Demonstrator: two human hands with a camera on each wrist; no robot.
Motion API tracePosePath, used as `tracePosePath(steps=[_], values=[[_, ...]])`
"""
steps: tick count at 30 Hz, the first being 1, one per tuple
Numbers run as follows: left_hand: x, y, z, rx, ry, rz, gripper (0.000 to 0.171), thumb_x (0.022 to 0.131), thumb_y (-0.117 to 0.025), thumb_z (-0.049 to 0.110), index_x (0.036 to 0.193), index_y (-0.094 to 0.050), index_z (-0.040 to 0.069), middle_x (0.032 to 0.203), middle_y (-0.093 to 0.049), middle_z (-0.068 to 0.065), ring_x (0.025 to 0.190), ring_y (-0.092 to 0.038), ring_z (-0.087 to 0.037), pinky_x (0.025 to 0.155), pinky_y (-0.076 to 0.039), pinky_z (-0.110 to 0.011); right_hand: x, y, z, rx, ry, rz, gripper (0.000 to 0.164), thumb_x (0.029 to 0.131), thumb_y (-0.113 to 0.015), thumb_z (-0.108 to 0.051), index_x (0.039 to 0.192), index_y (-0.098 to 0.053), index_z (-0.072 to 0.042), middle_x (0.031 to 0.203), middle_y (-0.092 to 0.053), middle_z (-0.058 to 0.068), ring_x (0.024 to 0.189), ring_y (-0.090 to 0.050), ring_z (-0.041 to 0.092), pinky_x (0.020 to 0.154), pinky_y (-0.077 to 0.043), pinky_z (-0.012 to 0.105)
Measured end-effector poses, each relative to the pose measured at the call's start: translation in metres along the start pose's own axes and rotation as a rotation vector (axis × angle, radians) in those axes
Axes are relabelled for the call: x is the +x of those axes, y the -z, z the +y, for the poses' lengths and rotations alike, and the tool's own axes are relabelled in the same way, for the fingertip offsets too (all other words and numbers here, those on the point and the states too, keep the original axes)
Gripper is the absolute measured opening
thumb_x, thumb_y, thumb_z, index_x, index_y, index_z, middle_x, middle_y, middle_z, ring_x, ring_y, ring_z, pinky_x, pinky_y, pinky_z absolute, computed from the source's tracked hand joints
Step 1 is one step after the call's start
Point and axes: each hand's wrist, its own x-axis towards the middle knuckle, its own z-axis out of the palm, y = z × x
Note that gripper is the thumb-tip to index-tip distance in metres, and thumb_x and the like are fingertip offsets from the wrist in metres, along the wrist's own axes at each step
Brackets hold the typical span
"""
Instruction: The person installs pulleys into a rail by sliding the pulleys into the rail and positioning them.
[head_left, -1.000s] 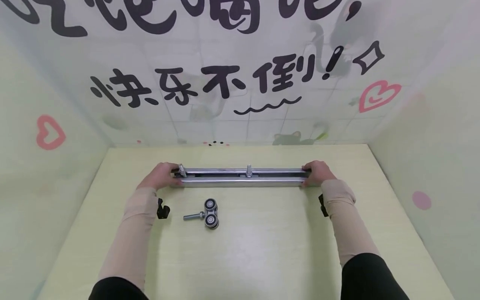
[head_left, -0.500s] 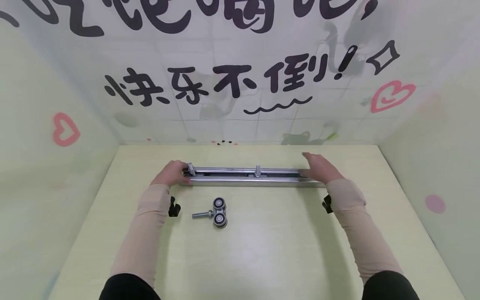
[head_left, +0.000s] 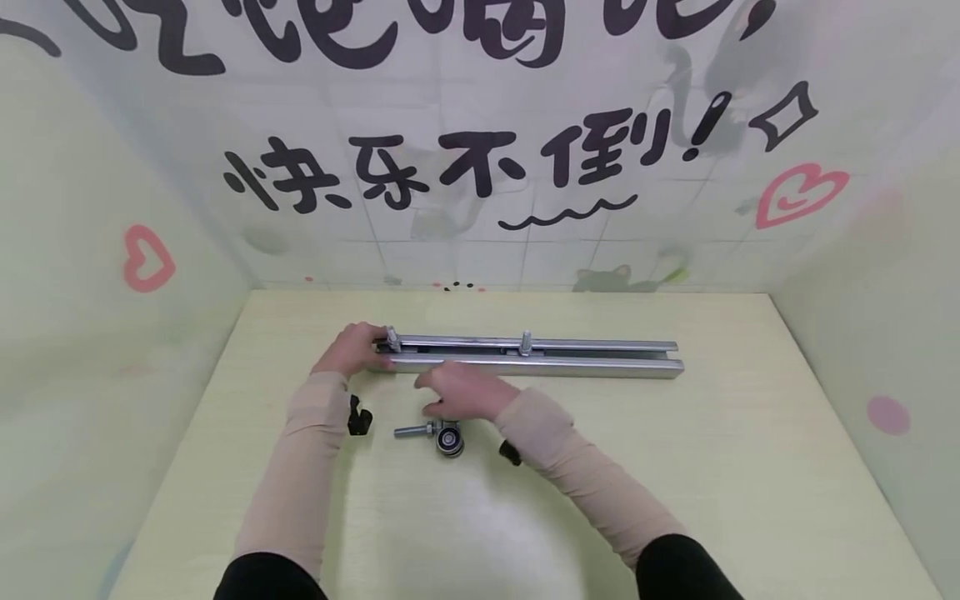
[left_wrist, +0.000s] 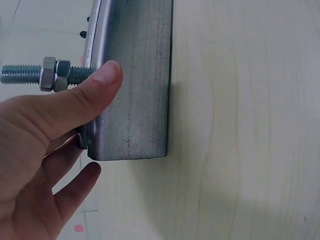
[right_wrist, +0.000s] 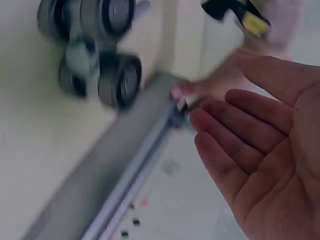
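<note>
A slotted metal rail (head_left: 600,367) lies across the far part of the table. My left hand (head_left: 351,350) grips its left end; in the left wrist view the thumb presses the side wall of the rail (left_wrist: 137,100). Beside that thumb a threaded bolt (left_wrist: 30,74) with two nuts juts from the slot. Another bolt (head_left: 526,343) stands up near mid-rail. My right hand (head_left: 467,390) hovers just above a roller trolley (head_left: 450,442), partly covering it, and holds nothing. The right wrist view shows its fingers loosely extended and the trolley's wheels (right_wrist: 120,80), blurred, apart from them.
The pale wooden table (head_left: 750,467) meets a printed curtain (head_left: 480,258) behind the rail, and similar panels (head_left: 885,333) rise at both sides. Black camera mounts (head_left: 360,417) sit on the wrists.
My right hand has let go of the rail's right end and moved left and nearer to me, over the roller trolley. The left hand keeps its hold. The head view has shifted slightly.
</note>
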Motion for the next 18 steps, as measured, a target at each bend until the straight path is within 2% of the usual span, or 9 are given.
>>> tracePosePath(steps=[2,5,9,14,18], values=[[0.001,0.000,0.000,0.000,-0.004,0.008,0.051,0.070,-0.077,0.011,0.115,-0.059,-0.004,0.111,-0.060,-0.023,0.095,-0.055,-0.033,0.089,-0.044,-0.047,0.012,-0.014,-0.009,-0.057,0.016,-0.029,0.032,0.083,-0.064,-0.022,0.112,-0.062,-0.006,0.109,-0.065,0.003,0.094,-0.061,0.011,0.082,-0.048,0.019],[0.001,0.000,0.000,0.004,0.004,0.013,0.051,0.069,-0.077,0.012,0.114,-0.060,-0.003,0.110,-0.061,-0.022,0.092,-0.055,-0.030,0.086,-0.045,-0.045,0.026,-0.033,-0.019,-0.144,0.034,-0.040,0.019,0.082,-0.064,-0.019,0.099,-0.065,-0.010,0.092,-0.067,-0.002,0.075,-0.059,0.007,0.067,-0.050,0.019],[0.000,0.002,0.001,0.000,0.031,0.010,0.055,0.070,-0.077,0.014,0.118,-0.058,-0.002,0.114,-0.059,-0.023,0.096,-0.054,-0.033,0.088,-0.044,-0.048,0.036,-0.058,-0.026,-0.279,0.035,0.028,0.006,0.079,-0.064,-0.014,0.084,-0.064,-0.014,0.080,-0.063,-0.006,0.066,-0.055,0.006,0.055,-0.048,0.020],[0.000,0.001,-0.001,-0.010,0.048,0.000,0.059,0.069,-0.078,0.016,0.122,-0.055,-0.001,0.119,-0.056,-0.024,0.100,-0.053,-0.035,0.090,-0.042,-0.050,0.040,-0.083,-0.028,-0.478,0.035,0.171,0.012,0.082,-0.059,-0.011,0.079,-0.068,-0.019,0.075,-0.064,-0.008,0.062,-0.057,0.005,0.048,-0.048,0.019],[0.000,-0.001,-0.003,-0.019,0.042,0.004,0.059,0.069,-0.078,0.016,0.121,-0.056,-0.001,0.118,-0.056,-0.023,0.101,-0.053,-0.035,0.090,-0.042,-0.050,0.036,-0.087,-0.026,-0.507,0.044,0.222,0.017,0.084,-0.056,-0.009,0.078,-0.067,-0.020,0.074,-0.064,-0.008,0.060,-0.057,0.005,0.047,-0.048,0.018]])
